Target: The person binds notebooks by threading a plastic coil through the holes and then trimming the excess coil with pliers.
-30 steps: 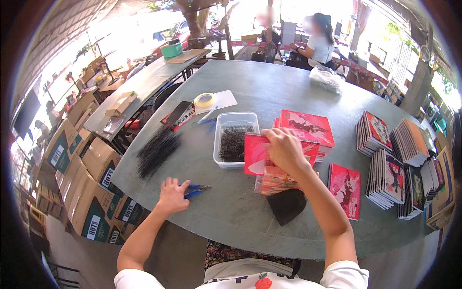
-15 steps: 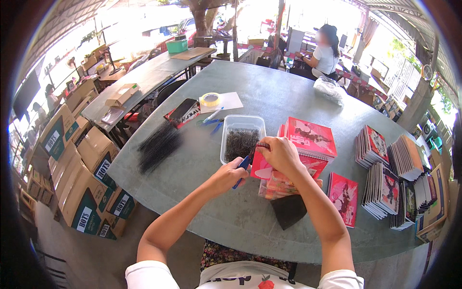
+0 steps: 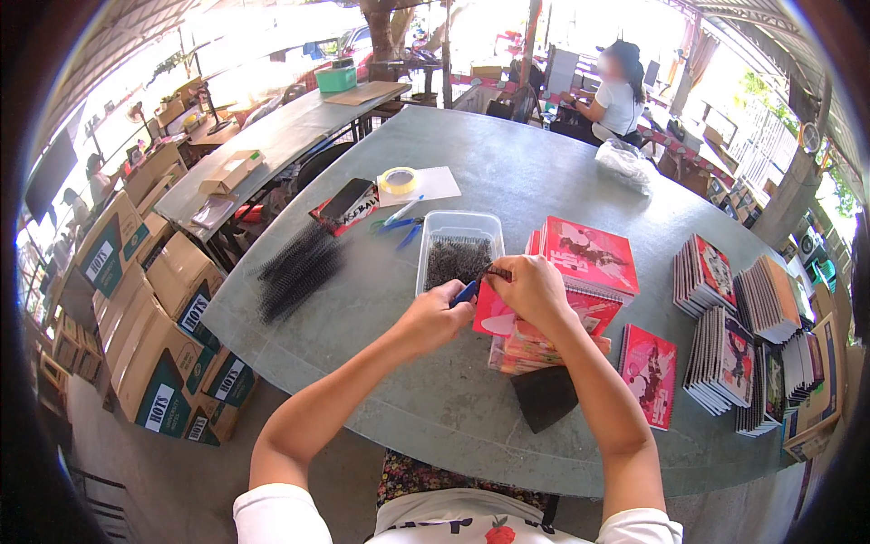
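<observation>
My left hand is wrapped round a small blue-handled hand tool, either pliers or cutters. Its tip points at the top corner of a red notebook. My right hand grips that notebook's upper edge, where a dark wire binding shows between the fingertips. Just beyond both hands, a clear plastic tub holds many short black wire coils. Beside my right hand rises a stack of red spiral notebooks. The tool's jaws are mostly hidden by my fingers.
Long black wire coils lie at left near a phone, a yellow tape roll and pens. Notebook stacks stand at right; a dark pad lies close to me. Cartons fill the left floor. A person sits beyond.
My left hand has shifted slightly right and up, bringing the blue-handled tool closer to the notebook's corner. Less of the handles shows below the hand. My right hand keeps its grip.
</observation>
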Motion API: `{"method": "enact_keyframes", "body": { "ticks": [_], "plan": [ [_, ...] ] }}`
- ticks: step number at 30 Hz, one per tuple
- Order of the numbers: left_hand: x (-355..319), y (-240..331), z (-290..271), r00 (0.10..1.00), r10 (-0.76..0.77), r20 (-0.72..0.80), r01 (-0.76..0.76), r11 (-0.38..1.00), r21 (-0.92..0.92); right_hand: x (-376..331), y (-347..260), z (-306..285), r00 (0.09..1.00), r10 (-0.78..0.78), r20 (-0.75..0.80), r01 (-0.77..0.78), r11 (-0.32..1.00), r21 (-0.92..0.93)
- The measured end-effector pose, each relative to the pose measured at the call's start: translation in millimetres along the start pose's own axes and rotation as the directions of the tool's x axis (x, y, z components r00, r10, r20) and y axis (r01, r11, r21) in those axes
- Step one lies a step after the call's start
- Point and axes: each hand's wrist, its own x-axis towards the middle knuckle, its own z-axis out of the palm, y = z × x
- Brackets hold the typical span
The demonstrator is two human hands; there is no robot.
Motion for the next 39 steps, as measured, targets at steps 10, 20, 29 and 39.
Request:
{"method": "enact_keyframes", "body": {
  "ticks": [10,20,29,39],
  "plan": [
    [20.8,-16.2,-15.3,0.992,-0.035,-0.121,0.065,0.964,0.258,6.3,4.5,0.0,0.999,0.043,-0.021,-0.043,0.999,-0.024],
    [9.2,14.8,-14.8,0.898,-0.195,0.395,0.365,0.831,-0.42,2.4,-0.7,9.1,0.995,0.08,-0.063,-0.088,0.988,-0.127],
    [-5.1,-16.7,-24.8,0.99,0.138,0.041,-0.144,0.97,0.194,-35.8,34.5,-44.8,0.998,0.039,0.059,-0.027,0.982,-0.188],
    [-15.0,-32.5,-6.8,0.996,-0.064,0.059,0.071,0.989,-0.126,-126.8,103.0,-172.9,0.832,0.196,-0.518,-0.467,0.753,-0.464]
  ]
}}
